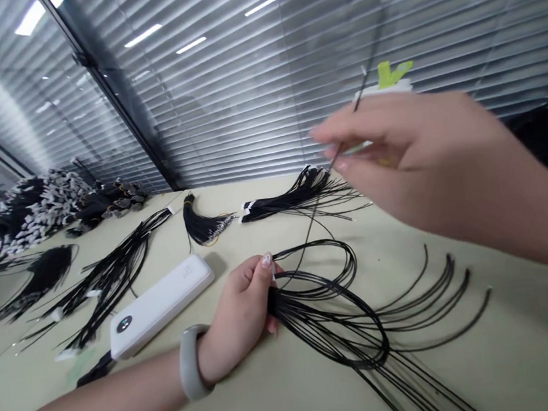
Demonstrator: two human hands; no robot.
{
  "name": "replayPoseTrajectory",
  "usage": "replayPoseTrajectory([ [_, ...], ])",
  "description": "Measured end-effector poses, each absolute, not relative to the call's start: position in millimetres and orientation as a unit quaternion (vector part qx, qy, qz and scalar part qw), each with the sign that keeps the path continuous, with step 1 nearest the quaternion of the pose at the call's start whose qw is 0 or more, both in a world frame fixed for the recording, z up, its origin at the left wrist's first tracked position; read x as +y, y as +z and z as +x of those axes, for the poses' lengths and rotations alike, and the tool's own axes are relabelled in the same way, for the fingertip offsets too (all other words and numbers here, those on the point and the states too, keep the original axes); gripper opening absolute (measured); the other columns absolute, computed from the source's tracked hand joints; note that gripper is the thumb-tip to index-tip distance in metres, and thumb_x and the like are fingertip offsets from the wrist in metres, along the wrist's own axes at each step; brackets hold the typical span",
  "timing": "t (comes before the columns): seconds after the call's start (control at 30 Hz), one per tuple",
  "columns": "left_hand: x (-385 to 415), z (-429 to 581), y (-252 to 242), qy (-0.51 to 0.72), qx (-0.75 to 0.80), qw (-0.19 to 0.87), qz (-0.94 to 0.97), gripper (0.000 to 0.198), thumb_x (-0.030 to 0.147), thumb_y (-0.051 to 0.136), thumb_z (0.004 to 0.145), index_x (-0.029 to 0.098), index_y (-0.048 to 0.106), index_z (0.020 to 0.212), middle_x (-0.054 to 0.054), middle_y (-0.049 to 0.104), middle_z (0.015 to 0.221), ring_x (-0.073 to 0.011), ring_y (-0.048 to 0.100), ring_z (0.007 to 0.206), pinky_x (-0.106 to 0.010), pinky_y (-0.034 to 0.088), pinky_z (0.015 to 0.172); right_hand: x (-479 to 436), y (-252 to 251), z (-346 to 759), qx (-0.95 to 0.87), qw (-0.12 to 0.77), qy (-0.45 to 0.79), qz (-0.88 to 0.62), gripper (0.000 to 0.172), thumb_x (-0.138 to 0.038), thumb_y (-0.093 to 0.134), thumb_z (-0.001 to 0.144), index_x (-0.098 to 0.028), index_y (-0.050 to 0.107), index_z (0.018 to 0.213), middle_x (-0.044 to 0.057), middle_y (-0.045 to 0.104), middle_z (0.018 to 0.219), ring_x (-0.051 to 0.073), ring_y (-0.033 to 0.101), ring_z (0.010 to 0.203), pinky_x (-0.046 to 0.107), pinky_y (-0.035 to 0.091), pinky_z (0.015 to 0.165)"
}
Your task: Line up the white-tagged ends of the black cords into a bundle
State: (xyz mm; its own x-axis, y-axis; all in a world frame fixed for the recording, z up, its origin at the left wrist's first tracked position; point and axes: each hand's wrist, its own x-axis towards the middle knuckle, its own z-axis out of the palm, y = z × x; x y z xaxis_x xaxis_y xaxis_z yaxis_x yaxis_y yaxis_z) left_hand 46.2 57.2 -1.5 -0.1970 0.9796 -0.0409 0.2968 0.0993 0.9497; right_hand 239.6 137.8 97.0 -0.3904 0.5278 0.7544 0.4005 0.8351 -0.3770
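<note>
The left hand (240, 321) clenches a bundle of thin black wires (295, 305) low over the tabletop (518, 349), keeping its loops gathered, while the right hand (411, 157) pinches one wire (360, 93) up, clear of the others

The left hand (237, 318) clutches a looped bundle of black wires (316, 313) on the counter (518, 349). The raised right hand (411, 157) pinches one thin wire (315, 211). A white power bank (159, 307) lies just beside the left hand.
</note>
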Motion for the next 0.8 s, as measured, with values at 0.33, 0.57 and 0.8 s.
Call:
replayPoseTrajectory([
  [0.33, 57, 48, -2, 0.458, 0.625, 0.399, 0.49, 0.039, 0.054, 0.039, 0.085, 0.017, 0.051, 0.079, 0.006, 0.046, 0.055, -0.003, 0.039, 0.027, -0.014, 0.029, 0.026, 136, 49, 213, -0.808, 0.37, 0.411, -0.205, 0.027, -0.022, 0.041, 0.091, -0.02, 0.047, 0.117, -0.002, 0.064, 0.074, 0.005, 0.049, 0.044, 0.017, 0.039, 0.042],
  [0.57, 57, 50, 2, 0.453, 0.617, 0.398, 0.505, 0.037, 0.05, 0.039, 0.087, 0.017, 0.045, 0.07, 0.008, 0.039, 0.048, -0.0031, 0.037, 0.028, -0.012, 0.029, 0.026, 136, 3, 202, -0.822, 0.345, 0.352, -0.285, 0.017, -0.025, 0.052, 0.083, -0.018, 0.063, 0.072, -0.003, 0.058, 0.062, 0.008, 0.044, 0.054, 0.02, 0.034, 0.049],
  [0.8, 57, 52, 7, 0.43, 0.616, 0.399, 0.526, 0.037, 0.048, 0.038, 0.088, 0.017, 0.043, 0.069, 0.007, 0.041, 0.051, -0.0039, 0.041, 0.03, -0.013, 0.032, 0.027, 131, -7, 200, -0.802, 0.349, 0.384, -0.296, 0.02, -0.027, 0.054, 0.081, -0.017, 0.063, 0.065, -0.003, 0.058, 0.06, 0.008, 0.044, 0.054, 0.02, 0.033, 0.049],
])
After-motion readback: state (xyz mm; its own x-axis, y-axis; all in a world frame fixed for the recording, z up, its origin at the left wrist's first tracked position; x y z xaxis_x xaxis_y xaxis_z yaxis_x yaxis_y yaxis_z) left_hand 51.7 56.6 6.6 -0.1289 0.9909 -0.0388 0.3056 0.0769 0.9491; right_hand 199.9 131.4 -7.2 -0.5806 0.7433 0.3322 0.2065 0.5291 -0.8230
